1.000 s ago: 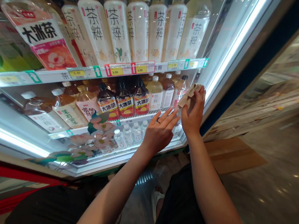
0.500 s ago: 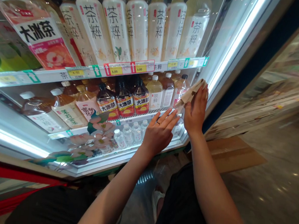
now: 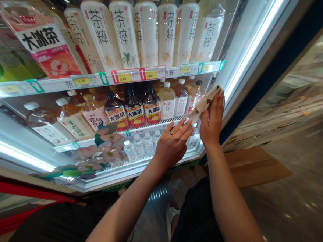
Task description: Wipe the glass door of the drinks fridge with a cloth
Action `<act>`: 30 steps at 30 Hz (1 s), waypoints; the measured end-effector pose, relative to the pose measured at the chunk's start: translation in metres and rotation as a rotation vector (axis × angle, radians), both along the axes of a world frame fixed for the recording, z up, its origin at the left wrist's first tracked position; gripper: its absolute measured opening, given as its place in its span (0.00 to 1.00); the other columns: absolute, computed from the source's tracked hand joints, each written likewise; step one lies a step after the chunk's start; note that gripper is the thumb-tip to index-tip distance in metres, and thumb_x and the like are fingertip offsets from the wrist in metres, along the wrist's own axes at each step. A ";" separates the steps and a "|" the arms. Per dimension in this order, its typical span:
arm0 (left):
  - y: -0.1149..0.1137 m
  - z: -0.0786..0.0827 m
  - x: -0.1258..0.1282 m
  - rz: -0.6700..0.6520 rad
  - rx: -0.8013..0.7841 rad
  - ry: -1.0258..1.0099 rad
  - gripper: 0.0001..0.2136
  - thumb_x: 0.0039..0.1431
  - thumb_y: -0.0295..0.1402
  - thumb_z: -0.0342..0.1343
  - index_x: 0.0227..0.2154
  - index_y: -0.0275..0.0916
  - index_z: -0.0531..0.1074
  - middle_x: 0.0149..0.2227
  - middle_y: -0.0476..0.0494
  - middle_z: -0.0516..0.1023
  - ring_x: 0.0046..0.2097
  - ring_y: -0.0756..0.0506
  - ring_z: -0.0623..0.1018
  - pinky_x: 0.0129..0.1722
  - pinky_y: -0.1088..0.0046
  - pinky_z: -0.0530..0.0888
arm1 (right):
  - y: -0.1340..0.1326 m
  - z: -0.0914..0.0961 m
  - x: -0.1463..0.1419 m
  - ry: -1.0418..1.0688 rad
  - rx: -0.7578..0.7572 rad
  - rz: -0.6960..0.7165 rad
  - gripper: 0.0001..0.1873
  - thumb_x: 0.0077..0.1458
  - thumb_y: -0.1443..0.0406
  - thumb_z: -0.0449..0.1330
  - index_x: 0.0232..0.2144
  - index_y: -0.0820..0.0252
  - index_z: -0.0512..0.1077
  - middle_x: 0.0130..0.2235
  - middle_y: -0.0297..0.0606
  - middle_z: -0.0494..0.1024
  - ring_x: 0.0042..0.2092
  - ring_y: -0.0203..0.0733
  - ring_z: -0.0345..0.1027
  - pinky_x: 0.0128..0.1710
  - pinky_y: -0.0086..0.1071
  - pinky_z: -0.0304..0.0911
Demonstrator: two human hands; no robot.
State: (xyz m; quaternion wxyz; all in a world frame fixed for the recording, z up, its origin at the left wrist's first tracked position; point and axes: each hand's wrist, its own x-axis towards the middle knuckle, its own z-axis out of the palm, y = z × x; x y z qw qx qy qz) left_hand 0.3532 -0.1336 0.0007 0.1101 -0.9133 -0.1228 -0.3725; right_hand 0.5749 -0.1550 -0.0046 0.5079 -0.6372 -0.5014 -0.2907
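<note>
My right hand (image 3: 211, 119) presses a crumpled tan cloth (image 3: 205, 103) against the glass of a lit drinks fridge door (image 3: 158, 172), near its right edge. My left hand (image 3: 173, 145) lies open just to the left, a ring on one finger, its fingertips close to the cloth. Behind the glass, rows of white 茶粹 tea bottles (image 3: 145, 31) fill the upper shelf. Dark 大冰茶 iced tea bottles (image 3: 134, 106) stand on the shelf below, and small water bottles (image 3: 139, 145) stand lower down, partly hidden behind my left hand.
Price strips run along the shelf edge (image 3: 103, 78). The dark blue door frame (image 3: 264, 76) rises to the right. A flattened cardboard sheet (image 3: 255, 166) lies on the polished floor (image 3: 287, 218). Below me are my black shorts (image 3: 198, 223) and a white sandal (image 3: 169, 221).
My right hand and the cloth have shifted slightly on the glass. My left hand has stayed flat in nearly the same spot, and the view has moved a little.
</note>
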 end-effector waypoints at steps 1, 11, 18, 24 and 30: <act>0.000 0.000 0.000 0.003 0.006 -0.008 0.28 0.64 0.21 0.53 0.67 0.38 0.72 0.73 0.40 0.71 0.78 0.43 0.64 0.77 0.55 0.64 | -0.001 0.000 0.001 -0.003 0.013 0.004 0.36 0.77 0.53 0.40 0.81 0.42 0.43 0.82 0.35 0.48 0.82 0.53 0.41 0.79 0.64 0.45; 0.003 0.000 -0.001 0.032 0.005 0.006 0.28 0.65 0.23 0.54 0.68 0.38 0.71 0.74 0.40 0.69 0.78 0.42 0.64 0.77 0.55 0.64 | -0.002 0.001 0.008 -0.010 -0.010 0.023 0.36 0.75 0.56 0.43 0.81 0.41 0.44 0.82 0.34 0.49 0.82 0.53 0.41 0.79 0.64 0.44; 0.005 -0.001 0.001 0.028 -0.007 0.019 0.29 0.65 0.22 0.53 0.69 0.38 0.70 0.74 0.41 0.69 0.78 0.43 0.63 0.77 0.55 0.63 | 0.001 -0.005 0.006 -0.043 0.106 0.023 0.36 0.75 0.60 0.44 0.81 0.42 0.47 0.82 0.35 0.52 0.81 0.52 0.45 0.79 0.63 0.47; 0.006 -0.002 0.002 0.025 0.001 -0.010 0.28 0.65 0.23 0.53 0.68 0.38 0.71 0.74 0.41 0.70 0.77 0.42 0.65 0.77 0.55 0.64 | 0.000 -0.002 0.009 -0.017 0.115 0.102 0.36 0.75 0.59 0.46 0.80 0.40 0.49 0.82 0.33 0.51 0.82 0.53 0.44 0.80 0.64 0.43; 0.005 -0.003 -0.001 0.005 -0.012 0.001 0.28 0.65 0.22 0.53 0.68 0.37 0.70 0.74 0.40 0.70 0.78 0.42 0.63 0.77 0.55 0.64 | -0.005 0.001 -0.002 0.044 0.086 0.072 0.35 0.74 0.57 0.46 0.79 0.43 0.53 0.81 0.34 0.55 0.81 0.54 0.46 0.79 0.64 0.46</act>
